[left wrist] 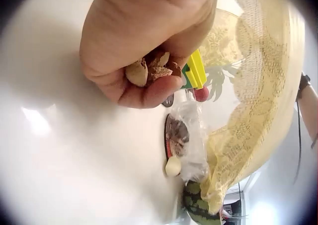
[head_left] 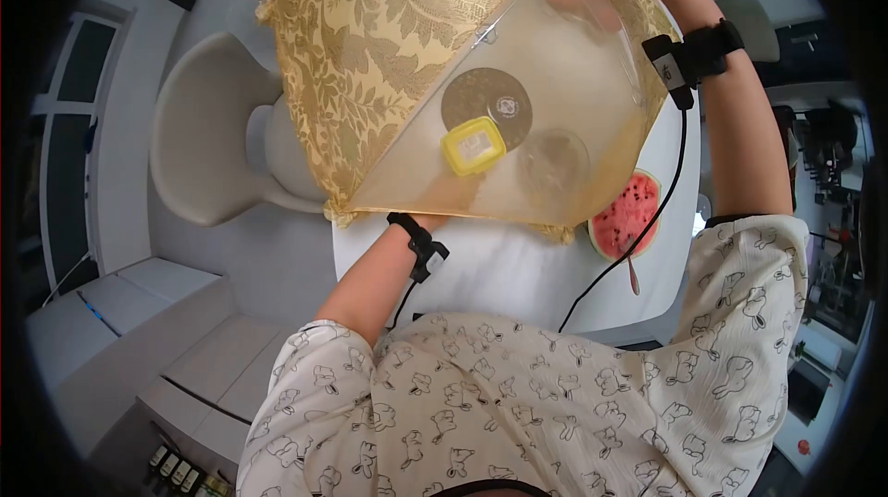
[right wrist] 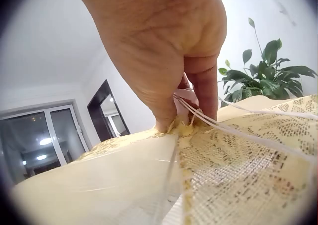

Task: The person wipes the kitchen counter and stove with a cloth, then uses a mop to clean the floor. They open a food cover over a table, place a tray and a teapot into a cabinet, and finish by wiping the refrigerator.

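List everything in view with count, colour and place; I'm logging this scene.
food cover: one, gold lace and mesh, tilted up over the table
table: one, white, below the cover
box: one, yellow lid, under the cover
dark plate: one, under the cover
watermelon: one half, red, table's right edge
spoon: one, beside the watermelon
chairs: two, white, beyond the table
nutshells: brown, in the left hand
left hand: under the cover
right hand: grips the cover's top

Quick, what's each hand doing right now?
Left hand: closed, holding brown nut shells.
Right hand: closed, pinching the top of the yellow lace food cover, lifting it.
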A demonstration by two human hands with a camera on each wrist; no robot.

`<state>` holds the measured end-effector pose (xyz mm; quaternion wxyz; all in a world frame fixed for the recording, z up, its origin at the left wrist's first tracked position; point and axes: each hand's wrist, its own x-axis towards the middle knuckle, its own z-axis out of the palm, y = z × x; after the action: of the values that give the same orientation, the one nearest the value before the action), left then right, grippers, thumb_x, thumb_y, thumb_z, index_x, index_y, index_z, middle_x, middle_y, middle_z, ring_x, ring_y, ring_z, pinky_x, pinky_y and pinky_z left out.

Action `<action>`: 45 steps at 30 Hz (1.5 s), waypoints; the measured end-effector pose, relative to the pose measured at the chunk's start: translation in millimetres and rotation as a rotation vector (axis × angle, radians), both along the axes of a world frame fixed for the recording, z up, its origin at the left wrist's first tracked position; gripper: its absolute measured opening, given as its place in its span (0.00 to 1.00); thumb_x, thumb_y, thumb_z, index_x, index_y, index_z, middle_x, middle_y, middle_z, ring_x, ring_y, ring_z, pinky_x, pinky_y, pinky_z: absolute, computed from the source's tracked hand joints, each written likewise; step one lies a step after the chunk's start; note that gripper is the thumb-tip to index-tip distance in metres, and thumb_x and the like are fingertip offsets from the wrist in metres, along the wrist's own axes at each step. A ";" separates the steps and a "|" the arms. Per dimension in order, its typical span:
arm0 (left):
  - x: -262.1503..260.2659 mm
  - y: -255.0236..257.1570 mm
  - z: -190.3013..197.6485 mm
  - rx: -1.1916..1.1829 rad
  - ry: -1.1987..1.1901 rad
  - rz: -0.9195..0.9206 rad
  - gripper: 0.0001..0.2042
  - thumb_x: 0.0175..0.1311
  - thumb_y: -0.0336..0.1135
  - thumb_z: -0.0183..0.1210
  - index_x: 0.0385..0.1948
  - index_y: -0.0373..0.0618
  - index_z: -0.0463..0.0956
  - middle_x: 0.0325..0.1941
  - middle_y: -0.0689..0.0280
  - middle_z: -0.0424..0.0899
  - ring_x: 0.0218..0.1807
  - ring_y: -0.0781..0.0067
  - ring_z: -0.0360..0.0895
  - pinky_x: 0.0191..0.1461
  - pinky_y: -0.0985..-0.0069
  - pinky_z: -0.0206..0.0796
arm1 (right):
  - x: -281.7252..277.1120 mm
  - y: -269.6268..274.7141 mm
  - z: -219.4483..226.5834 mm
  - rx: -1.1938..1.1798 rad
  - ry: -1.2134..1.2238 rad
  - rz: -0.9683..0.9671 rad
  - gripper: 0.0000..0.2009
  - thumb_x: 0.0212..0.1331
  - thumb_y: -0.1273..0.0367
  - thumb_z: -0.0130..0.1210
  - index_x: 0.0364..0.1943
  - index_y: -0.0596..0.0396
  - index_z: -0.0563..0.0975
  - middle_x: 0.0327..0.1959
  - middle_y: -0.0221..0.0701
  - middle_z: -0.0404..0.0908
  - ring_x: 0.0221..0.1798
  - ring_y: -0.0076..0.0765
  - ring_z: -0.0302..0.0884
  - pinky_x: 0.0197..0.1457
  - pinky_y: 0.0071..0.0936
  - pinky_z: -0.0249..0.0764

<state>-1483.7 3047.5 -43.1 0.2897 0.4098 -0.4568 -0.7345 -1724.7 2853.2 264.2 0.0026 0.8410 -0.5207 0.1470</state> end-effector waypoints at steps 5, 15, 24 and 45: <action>-0.4 -32.9 15.1 -0.445 -0.273 -0.290 0.11 0.61 0.36 0.51 0.41 0.41 0.72 0.31 0.72 0.74 0.30 0.79 0.69 0.33 0.81 0.63 | 1.3 -3.6 -3.5 0.000 0.023 -0.184 0.08 0.50 0.67 0.55 0.33 0.54 0.72 0.25 0.40 0.78 0.31 0.45 0.77 0.33 0.34 0.71; -50.9 -8.1 -26.0 -0.816 -0.373 -0.467 0.14 0.61 0.43 0.45 0.32 0.45 0.76 0.32 0.55 0.79 0.36 0.54 0.75 0.42 0.62 0.65 | -6.2 -8.5 -9.0 -0.069 0.043 -0.085 0.08 0.48 0.69 0.56 0.30 0.58 0.72 0.26 0.45 0.76 0.31 0.49 0.75 0.32 0.35 0.70; -67.9 -7.6 -4.3 -0.571 -0.383 -0.156 0.13 0.58 0.39 0.47 0.29 0.39 0.76 0.33 0.49 0.78 0.36 0.49 0.75 0.38 0.62 0.66 | 18.6 3.8 -7.8 0.041 -0.159 -0.088 0.07 0.50 0.72 0.55 0.28 0.60 0.71 0.22 0.39 0.74 0.26 0.35 0.73 0.30 0.27 0.69; -54.6 -38.1 35.5 -0.346 -0.229 -0.107 0.17 0.59 0.47 0.49 0.37 0.40 0.71 0.27 0.59 0.79 0.29 0.66 0.75 0.31 0.70 0.65 | -10.8 1.0 -13.4 0.256 -0.026 -0.334 0.12 0.54 0.66 0.57 0.35 0.59 0.69 0.28 0.36 0.75 0.32 0.33 0.73 0.37 0.26 0.68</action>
<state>-1538.3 3009.4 -7.6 0.2625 0.4100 -0.6270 -0.6082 -1735.5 2854.1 250.7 -0.0869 0.7345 -0.6672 0.0879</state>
